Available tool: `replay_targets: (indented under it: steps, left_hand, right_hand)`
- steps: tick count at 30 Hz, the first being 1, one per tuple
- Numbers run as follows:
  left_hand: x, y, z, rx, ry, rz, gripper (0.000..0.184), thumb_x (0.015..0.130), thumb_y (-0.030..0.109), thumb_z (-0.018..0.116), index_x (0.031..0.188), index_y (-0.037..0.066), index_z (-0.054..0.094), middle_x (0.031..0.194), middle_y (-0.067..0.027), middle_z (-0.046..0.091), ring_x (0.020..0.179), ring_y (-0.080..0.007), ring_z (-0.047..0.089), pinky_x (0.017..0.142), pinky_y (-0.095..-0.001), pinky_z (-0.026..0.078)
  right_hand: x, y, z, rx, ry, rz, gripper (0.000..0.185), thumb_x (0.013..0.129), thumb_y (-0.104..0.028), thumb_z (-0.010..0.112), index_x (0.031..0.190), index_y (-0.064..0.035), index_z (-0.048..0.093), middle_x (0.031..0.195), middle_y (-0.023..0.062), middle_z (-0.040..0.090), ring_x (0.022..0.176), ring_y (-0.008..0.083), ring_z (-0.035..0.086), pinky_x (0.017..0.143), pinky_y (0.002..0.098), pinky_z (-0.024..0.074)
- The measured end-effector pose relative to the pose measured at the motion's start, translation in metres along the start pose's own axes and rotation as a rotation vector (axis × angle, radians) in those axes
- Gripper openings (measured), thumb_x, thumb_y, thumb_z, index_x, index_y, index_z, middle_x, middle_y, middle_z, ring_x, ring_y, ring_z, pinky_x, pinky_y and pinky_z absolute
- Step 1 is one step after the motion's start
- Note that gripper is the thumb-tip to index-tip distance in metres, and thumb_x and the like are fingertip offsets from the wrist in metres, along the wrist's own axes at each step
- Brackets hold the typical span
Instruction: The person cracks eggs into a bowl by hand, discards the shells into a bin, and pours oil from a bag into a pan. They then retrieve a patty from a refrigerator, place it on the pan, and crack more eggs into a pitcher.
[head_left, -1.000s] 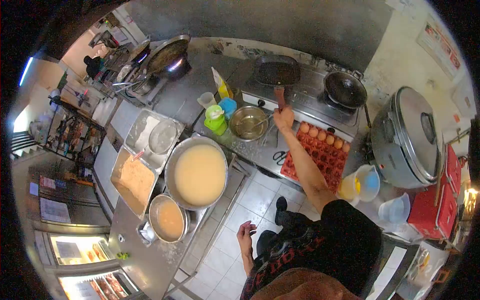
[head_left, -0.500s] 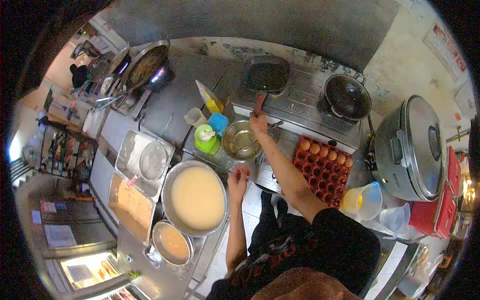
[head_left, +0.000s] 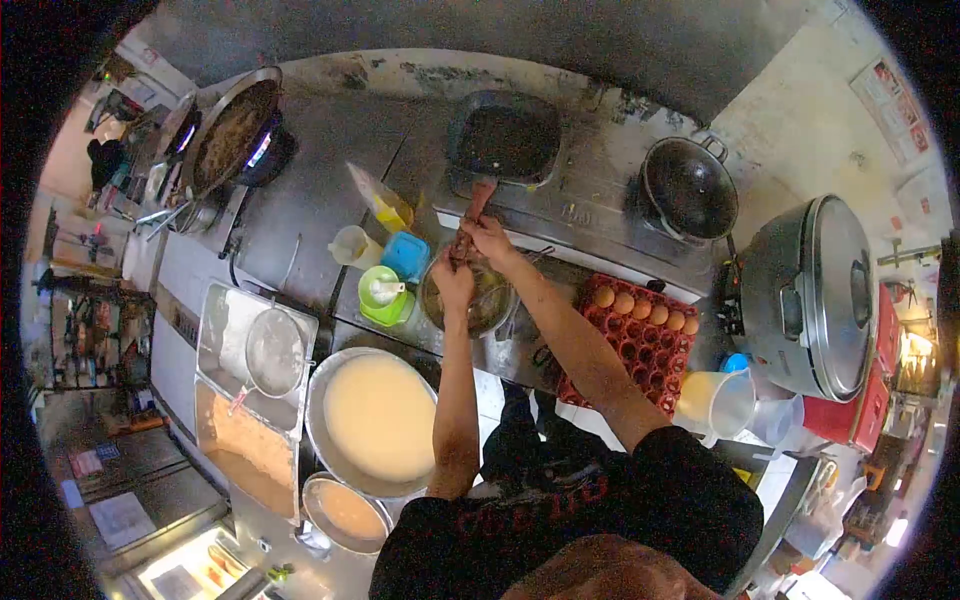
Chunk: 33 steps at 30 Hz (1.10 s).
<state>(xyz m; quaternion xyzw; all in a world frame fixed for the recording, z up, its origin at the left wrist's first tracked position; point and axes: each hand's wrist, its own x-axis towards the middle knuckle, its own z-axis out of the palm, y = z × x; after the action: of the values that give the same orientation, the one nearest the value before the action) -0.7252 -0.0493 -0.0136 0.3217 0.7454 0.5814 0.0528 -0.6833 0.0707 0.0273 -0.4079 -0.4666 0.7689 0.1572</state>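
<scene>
A dark square frying pan (head_left: 505, 138) sits on the stove, its brown handle (head_left: 481, 198) pointing back toward me. My right hand (head_left: 489, 243) is closed around the handle. Just below it, my left hand (head_left: 456, 283) has its fingers closed at the lower end of the handle, over a metal bowl (head_left: 490, 325). This bowl is partly hidden by my left hand and forearm, and a utensil leans in it. To its left stand a green container (head_left: 385, 308) with something white in it, a blue container (head_left: 405, 257) and a pale jug (head_left: 354, 246).
At right lie a red egg tray (head_left: 640, 350) with several eggs, a dark wok (head_left: 688, 188), a large steel cooker (head_left: 790, 300) and a plastic pitcher (head_left: 722, 405). At lower left stand a batter basin (head_left: 318, 410), a smaller bowl (head_left: 312, 500) and a flour tray (head_left: 222, 335).
My left hand has risen from beside the bowl to the end of the pan handle. My right hand stays on the handle. The whole view has shifted slightly.
</scene>
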Motion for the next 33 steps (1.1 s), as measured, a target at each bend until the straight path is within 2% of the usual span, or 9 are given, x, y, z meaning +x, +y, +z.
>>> replay_targets:
  steps: [5,8,11,15,18,20,24,28,33]
  left_hand:
    - [0.019,0.027,0.005,-0.434,0.030,-0.333,0.026,0.076,0.001,0.049,0.097,-0.002,0.064,0.082,-0.0121,0.067,0.074,-0.0182,0.061,0.070,-0.0324,0.049]
    - [0.018,0.026,-0.009,-0.277,-0.023,-0.180,0.021,0.081,0.016,0.062,0.092,-0.002,0.066,0.078,-0.0060,0.064,0.072,-0.0164,0.058,0.066,-0.0318,0.047]
    - [0.010,-0.020,-0.011,0.225,-0.010,0.016,0.023,0.077,0.020,0.069,0.092,0.003,0.068,0.076,-0.0126,0.065,0.068,-0.0252,0.061,0.063,-0.0343,0.047]
    - [0.016,0.022,-0.004,0.499,-0.175,0.081,0.036,0.070,0.021,0.072,0.105,0.015,0.070,0.094,-0.0142,0.069,0.100,-0.0342,0.061,0.096,-0.0524,0.041]
    - [0.019,-0.021,0.011,0.706,-0.292,0.079,0.035,0.071,0.027,0.072,0.105,0.019,0.071,0.103,-0.0127,0.067,0.108,-0.0373,0.056,0.097,-0.0546,0.040]
    - [0.011,-0.029,0.019,0.829,-0.305,0.184,0.031,0.076,0.033,0.069,0.104,0.020,0.071,0.106,-0.0121,0.066,0.109,-0.0400,0.054,0.097,-0.0556,0.039]
    - [0.014,-0.045,0.048,0.739,-0.107,0.145,0.030,0.084,0.043,0.061,0.101,0.020,0.071,0.104,-0.0121,0.065,0.104,-0.0424,0.054,0.094,-0.0561,0.039]
    - [0.021,-0.026,0.058,0.800,0.031,0.193,0.029,0.087,0.046,0.059,0.094,0.020,0.070,0.102,-0.0094,0.065,0.097,-0.0369,0.055,0.084,-0.0523,0.041]
    - [0.032,-0.106,0.080,0.727,0.128,0.372,0.032,0.081,0.049,0.062,0.085,0.017,0.067,0.090,-0.0019,0.066,0.089,-0.0302,0.055,0.077,-0.0482,0.039]
  right_hand:
    - [0.011,0.001,0.002,-0.088,-0.057,-0.074,0.024,0.095,-0.028,0.062,0.088,-0.0059,0.057,0.065,0.0022,0.056,0.049,0.0108,0.047,0.041,0.0289,0.0356]
    - [0.011,0.001,0.007,0.144,0.028,-0.105,0.028,0.096,-0.030,0.060,0.086,-0.0046,0.054,0.064,0.0038,0.055,0.048,0.0112,0.047,0.041,0.0299,0.0362]
    - [0.007,-0.017,0.004,-0.014,-0.008,-0.056,0.030,0.094,-0.032,0.063,0.087,-0.0038,0.055,0.069,0.0046,0.057,0.047,0.0117,0.045,0.040,0.0303,0.0372]
    - [0.007,-0.015,-0.010,0.021,-0.099,-0.036,0.027,0.093,-0.029,0.065,0.095,-0.0024,0.059,0.078,0.0064,0.063,0.050,0.0139,0.054,0.043,0.0285,0.0448]
    - [-0.016,-0.030,-0.029,-0.015,-0.025,-0.038,0.027,0.094,-0.026,0.063,0.105,-0.0019,0.060,0.088,0.0093,0.067,0.059,0.0163,0.064,0.049,0.0274,0.0522]
    - [-0.001,-0.006,-0.074,-0.242,-0.049,-0.375,0.028,0.094,-0.023,0.061,0.112,-0.0012,0.059,0.095,0.0098,0.068,0.068,0.0183,0.068,0.054,0.0280,0.0556]
    - [-0.085,-0.035,-0.105,0.177,-0.152,-0.205,0.027,0.095,-0.019,0.059,0.116,-0.0013,0.058,0.096,0.0083,0.068,0.070,0.0166,0.067,0.054,0.0264,0.0531]
    - [-0.118,-0.002,-0.136,-0.263,-0.102,-0.390,0.024,0.097,-0.014,0.056,0.118,-0.0036,0.060,0.094,0.0062,0.068,0.070,0.0138,0.064,0.053,0.0247,0.0496]
    - [-0.172,0.019,-0.145,-0.305,0.002,-0.188,0.022,0.096,-0.010,0.056,0.115,-0.0001,0.061,0.086,0.0045,0.067,0.067,0.0123,0.062,0.054,0.0247,0.0475]
